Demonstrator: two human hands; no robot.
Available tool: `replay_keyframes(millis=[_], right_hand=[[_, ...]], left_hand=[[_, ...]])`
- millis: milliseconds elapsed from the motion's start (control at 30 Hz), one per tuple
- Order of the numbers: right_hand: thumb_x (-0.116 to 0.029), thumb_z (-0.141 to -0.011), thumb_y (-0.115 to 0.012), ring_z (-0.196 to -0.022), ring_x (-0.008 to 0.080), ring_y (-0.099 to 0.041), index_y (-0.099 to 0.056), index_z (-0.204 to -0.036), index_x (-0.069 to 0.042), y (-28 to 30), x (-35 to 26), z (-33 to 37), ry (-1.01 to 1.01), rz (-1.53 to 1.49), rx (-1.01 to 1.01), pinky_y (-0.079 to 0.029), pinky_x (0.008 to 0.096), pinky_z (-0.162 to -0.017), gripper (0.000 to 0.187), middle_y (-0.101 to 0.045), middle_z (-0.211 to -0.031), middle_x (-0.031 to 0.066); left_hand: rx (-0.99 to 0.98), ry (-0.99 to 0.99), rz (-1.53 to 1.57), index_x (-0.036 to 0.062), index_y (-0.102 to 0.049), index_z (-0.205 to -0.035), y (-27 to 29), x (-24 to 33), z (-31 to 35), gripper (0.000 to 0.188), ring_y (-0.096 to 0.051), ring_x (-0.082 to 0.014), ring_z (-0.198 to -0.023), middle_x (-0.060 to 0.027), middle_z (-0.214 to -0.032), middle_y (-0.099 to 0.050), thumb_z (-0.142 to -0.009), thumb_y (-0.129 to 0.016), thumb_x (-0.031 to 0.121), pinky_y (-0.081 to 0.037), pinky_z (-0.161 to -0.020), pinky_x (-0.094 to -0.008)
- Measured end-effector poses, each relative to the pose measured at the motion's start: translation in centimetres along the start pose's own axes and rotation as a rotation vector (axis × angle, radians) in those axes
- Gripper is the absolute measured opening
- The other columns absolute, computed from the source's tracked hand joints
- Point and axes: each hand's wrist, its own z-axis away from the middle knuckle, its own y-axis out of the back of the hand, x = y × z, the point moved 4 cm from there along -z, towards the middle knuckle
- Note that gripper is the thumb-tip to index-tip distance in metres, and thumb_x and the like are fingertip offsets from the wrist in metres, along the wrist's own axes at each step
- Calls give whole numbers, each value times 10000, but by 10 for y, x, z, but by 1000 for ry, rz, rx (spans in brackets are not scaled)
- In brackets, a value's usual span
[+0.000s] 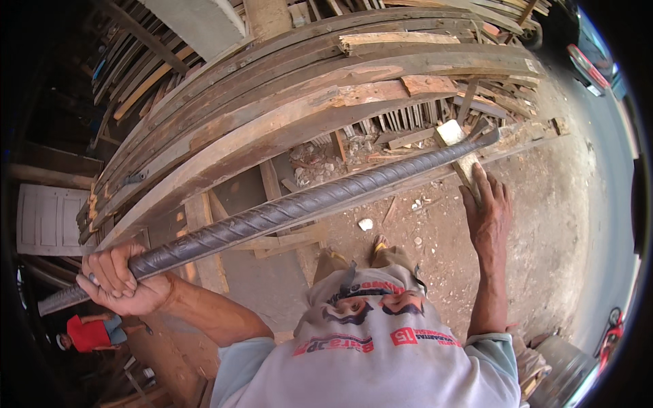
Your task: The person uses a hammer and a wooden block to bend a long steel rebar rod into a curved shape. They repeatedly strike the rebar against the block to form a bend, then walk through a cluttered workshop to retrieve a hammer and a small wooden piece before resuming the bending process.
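Observation:
A long ribbed steel crowbar point(299, 204) slants across the view, from the lower left up to a flattened, forked end at the upper right. My left hand point(122, 279) is wrapped round its shaft close to the lower left end. At the other end, my right hand point(491, 204) grips a short piece of wood point(451, 133), light-coloured at its tip. That wood crosses under the bar just short of the fork. Whether the two touch, I cannot tell. The bar hides part of the wood.
Long weathered beams point(286, 115) lie stacked ahead of me, with wood scraps and rubble point(320, 163) under them. A white panelled door point(53, 219) stands at the left. A person in a red shirt point(88, 333) is at the lower left. Vehicles point(590, 68) stand along the road at right.

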Motion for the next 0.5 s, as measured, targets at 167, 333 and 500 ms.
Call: replay_keyframes(millis=[167,333,500], right_hand=[[-239,-867,-741,-1003,328,-603,-626,-1302,-104,4,-7,-8,-33,48,5,-482,435,-889,469,-655,-1137,162],[-259,-871,-739,-1002,330,-601,-628,-1301,-102,5,3,-1,-51,84,-12,-486,428,-890,471,-655,-1139,170],[-255,-869,-742,-1005,331,-607,-645,-1280,-99,5,-3,-5,-20,80,21,-492,419,-882,451,-666,-1123,162]], left_hand=[[-36,-15,-20,168,-377,-700,-8,1,-6,339,-352,-55,-390,39,-486,-360,-1004,-526,181,-324,-412,-194],[-121,40,30,168,-359,-676,-23,-22,-43,359,-314,-49,-380,45,-482,-336,-988,-536,159,-330,-433,-189],[-32,65,-15,159,-390,-702,29,-15,3,352,-331,-54,-421,54,-512,-339,-1030,-500,217,-355,-494,-206]])
